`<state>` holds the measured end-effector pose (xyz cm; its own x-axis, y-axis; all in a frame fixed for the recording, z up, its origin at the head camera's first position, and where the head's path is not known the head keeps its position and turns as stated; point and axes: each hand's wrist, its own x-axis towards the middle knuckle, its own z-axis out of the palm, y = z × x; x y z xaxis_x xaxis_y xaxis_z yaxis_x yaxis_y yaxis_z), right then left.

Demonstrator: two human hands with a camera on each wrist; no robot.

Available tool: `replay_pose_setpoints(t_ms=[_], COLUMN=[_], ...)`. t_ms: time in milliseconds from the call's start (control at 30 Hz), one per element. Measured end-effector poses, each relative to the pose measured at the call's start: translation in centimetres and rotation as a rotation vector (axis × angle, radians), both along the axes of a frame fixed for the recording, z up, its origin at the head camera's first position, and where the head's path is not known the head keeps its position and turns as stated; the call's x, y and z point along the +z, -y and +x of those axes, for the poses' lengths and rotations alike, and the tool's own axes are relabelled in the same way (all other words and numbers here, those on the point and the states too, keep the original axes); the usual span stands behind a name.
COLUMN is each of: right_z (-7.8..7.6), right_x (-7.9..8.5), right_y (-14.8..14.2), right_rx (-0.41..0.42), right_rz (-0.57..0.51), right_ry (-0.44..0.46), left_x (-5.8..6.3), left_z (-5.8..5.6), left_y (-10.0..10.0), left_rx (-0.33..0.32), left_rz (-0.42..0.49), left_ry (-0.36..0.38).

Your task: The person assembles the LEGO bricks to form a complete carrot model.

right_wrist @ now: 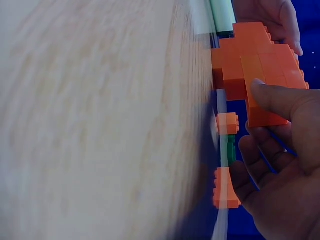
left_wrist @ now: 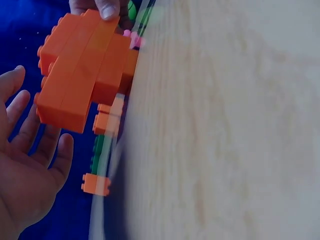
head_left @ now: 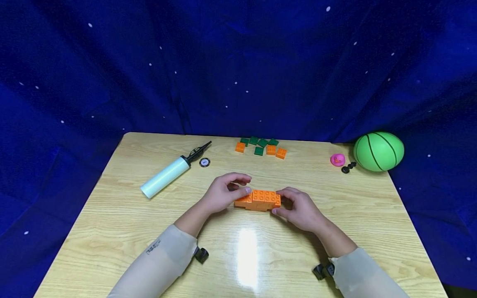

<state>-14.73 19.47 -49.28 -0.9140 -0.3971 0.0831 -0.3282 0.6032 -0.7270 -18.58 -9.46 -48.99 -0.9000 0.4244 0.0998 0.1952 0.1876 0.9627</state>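
Note:
A stepped block built of orange toy bricks [head_left: 263, 200] stands in the middle of the table, studs up, wider at the top than at its base. My right hand [head_left: 303, 210] pinches its right end, thumb on the near face and fingers behind. In the right wrist view the thumb [right_wrist: 277, 98] presses flat on the bricks. At the left end is my left hand [head_left: 222, 193], its thumb by the top studs and its fingers loosely extended. The left wrist view shows those fingers [left_wrist: 46, 145] spread beside the build, not curled round it.
Several loose orange bricks [head_left: 281, 153] and green bricks [head_left: 258, 151] lie near the table's back edge. A pale hand pump [head_left: 165, 177] and a round chip [head_left: 204, 162] are at left. A pink duck [head_left: 337, 159], a small black object [head_left: 345, 169] and a green ball [head_left: 379, 151] sit at right.

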Motion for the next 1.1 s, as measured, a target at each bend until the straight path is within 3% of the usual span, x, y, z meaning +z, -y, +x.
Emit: replay_pose_setpoints(t_ms=[567,833,1100], right_z=[-0.5,-0.6,-0.7], right_x=[-0.5,-0.4,-0.4], right_y=[0.0,0.0,0.0], right_rx=[-0.01,-0.018,-0.026], right_rz=[-0.013,0.002,0.003], right_ry=[-0.026,-0.029,-0.009], left_x=[0.0,-0.4,-1.0], left_z=[-2.4,-4.5,-6.8], left_y=[1.3,1.2,0.6], left_rx=[0.111,0.166,0.227], left_rz=[0.004,-0.025,-0.111], left_ry=[-0.01,-0.001,0.013])
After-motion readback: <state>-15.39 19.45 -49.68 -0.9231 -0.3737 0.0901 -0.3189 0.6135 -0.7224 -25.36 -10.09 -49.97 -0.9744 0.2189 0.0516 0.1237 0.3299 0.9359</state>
